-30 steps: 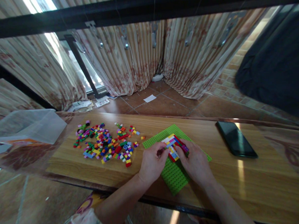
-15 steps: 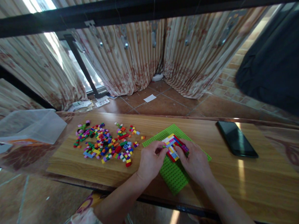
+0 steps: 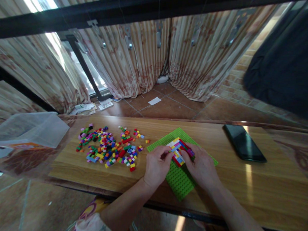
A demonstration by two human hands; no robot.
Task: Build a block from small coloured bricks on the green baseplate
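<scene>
A green studded baseplate lies turned like a diamond on the table. On it sits a flat block of toy bricks in white, yellow, blue, red and purple. My left hand is closed at the block's left edge, thumb and fingers pinched against the bricks there. My right hand grips the right side, its thumb over the top and its fingers along the red and purple bricks. Both hands cover parts of the block, and the fingertips are partly hidden.
Loose toy bricks are spread over the left of the wooden table. A translucent plastic bin lies at the far left. A black phone rests on the right. Curtains hang beyond the table, behind a dark bar.
Almost nothing differs. Both hands stay on the brick block, with only a very slight shift of the left hand and of the view.
</scene>
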